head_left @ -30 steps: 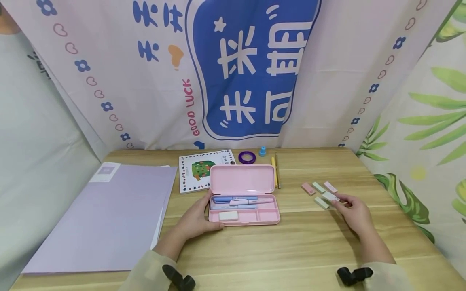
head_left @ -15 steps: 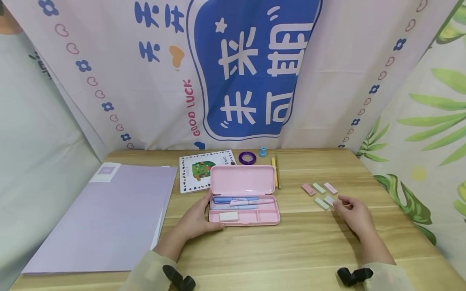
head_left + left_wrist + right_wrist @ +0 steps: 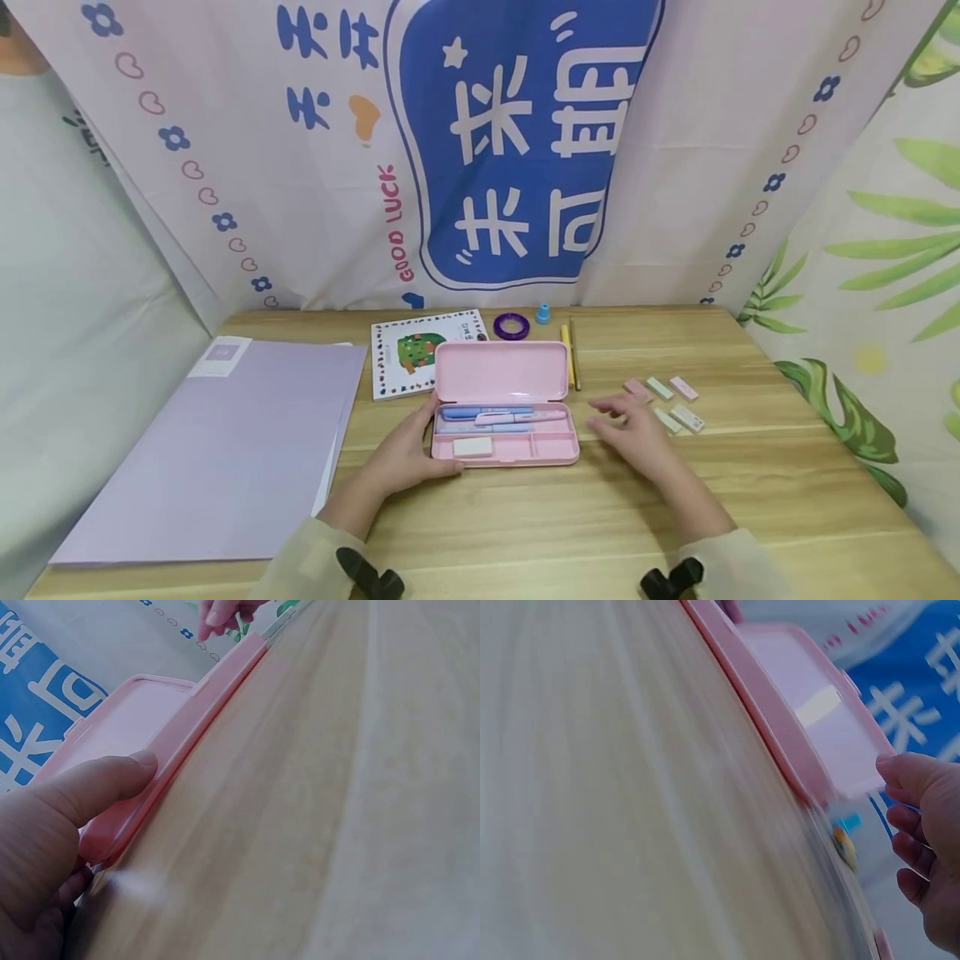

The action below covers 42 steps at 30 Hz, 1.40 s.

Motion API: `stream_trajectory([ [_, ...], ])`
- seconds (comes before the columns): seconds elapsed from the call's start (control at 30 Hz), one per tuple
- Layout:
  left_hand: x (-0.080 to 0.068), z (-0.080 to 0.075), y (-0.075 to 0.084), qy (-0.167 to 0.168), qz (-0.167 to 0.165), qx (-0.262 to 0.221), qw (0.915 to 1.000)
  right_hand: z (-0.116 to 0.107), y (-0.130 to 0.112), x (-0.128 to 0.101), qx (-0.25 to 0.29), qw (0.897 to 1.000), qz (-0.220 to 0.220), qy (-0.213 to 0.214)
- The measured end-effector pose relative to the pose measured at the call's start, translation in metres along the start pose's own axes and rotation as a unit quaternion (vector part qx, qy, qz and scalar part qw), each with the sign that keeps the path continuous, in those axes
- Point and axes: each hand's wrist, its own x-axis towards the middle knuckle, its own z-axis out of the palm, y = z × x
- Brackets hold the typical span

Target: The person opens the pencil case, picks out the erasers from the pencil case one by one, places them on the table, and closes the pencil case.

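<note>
An open pink pencil case stands in the middle of the table with its lid raised. Several blue and pink pens lie in its back compartment, and a white eraser sits in a front one. My left hand grips the case's left end, the thumb along its front wall. Just right of the case hovers my right hand, fingers loosely bent, with nothing seen between them. Behind it lie several small erasers: a white one, a pale pink one, and a darker pink one partly hidden.
A large lilac folder covers the table's left side. Behind the case are a booklet, a purple tape roll, a small blue object and a yellow pen beside a thin pencil. A printed curtain hangs at the back.
My right hand has let go of the white eraser, leaving it among the others, and moved left toward the pencil case. The left hand has stayed on the case.
</note>
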Motion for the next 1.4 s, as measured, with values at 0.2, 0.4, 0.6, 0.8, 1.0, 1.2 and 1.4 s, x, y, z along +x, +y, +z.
stream_trajectory([
  [0.2, -0.001, 0.0, 0.001, 0.0, -0.001, -0.006, 1.0, 0.037, -0.04, 0.007, 0.03, 0.996, -0.067, -0.053],
  [0.4, 0.0, 0.0, -0.001, 0.0, 0.0, -0.003, 1.0, 0.064, -0.066, 0.013, 0.006, 0.984, -0.151, -0.099],
  [0.6, 0.0, -0.001, -0.002, 0.001, 0.006, 0.001, 1.0, 0.076, -0.077, 0.017, -0.032, 0.975, -0.173, -0.137],
  [0.8, 0.0, -0.001, -0.002, 0.001, 0.006, -0.006, 1.0, 0.079, -0.082, 0.023, -0.082, 0.966, -0.188, -0.16],
  [1.0, -0.001, 0.0, -0.002, 0.004, 0.012, -0.01, 0.9999, 0.079, -0.086, 0.027, -0.114, 0.957, -0.2, -0.177],
  [1.2, -0.001, -0.001, -0.001, 0.002, 0.011, -0.008, 0.9999, 0.077, -0.088, 0.029, -0.133, 0.951, -0.205, -0.19],
  [1.4, -0.001, -0.001, -0.001, 0.004, 0.013, -0.005, 0.9999, 0.076, -0.09, 0.032, -0.142, 0.949, -0.189, -0.208],
])
